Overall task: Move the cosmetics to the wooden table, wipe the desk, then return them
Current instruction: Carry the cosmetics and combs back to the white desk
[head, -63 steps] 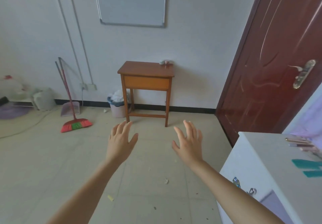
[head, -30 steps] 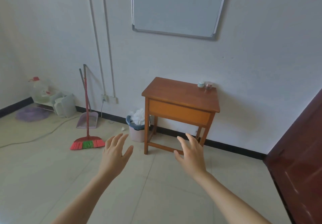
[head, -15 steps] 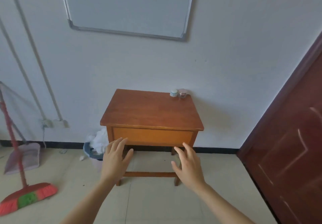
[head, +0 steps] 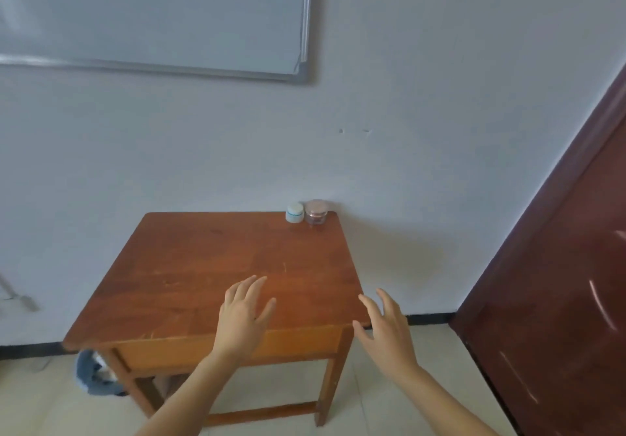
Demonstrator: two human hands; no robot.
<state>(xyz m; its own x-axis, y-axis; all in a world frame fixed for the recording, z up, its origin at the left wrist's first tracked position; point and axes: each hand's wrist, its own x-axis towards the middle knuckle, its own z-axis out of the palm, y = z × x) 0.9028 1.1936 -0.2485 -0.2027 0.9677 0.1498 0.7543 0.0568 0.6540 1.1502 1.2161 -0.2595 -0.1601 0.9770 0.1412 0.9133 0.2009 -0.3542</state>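
The wooden table [head: 210, 266] stands against the white wall right in front of me. Two small cosmetic jars sit side by side at its far right corner: a white jar with a blue band [head: 294, 212] and a pink jar [head: 316, 212]. My left hand [head: 242, 317] hovers over the table's near edge with fingers spread and holds nothing. My right hand [head: 384, 329] is held out just past the table's near right corner, fingers spread, also empty. Both hands are well short of the jars.
A whiteboard [head: 152, 15] hangs on the wall above the table. A dark red door [head: 559, 283] fills the right side. A blue waste bin [head: 91, 374] sits on the floor under the table's left side. Pale floor tiles lie to the right of the table legs.
I have come closer to the wooden table, which now fills the lower view. Both empty hands have moved forward, the left one now over the tabletop. The broom and dustpan have left the view.
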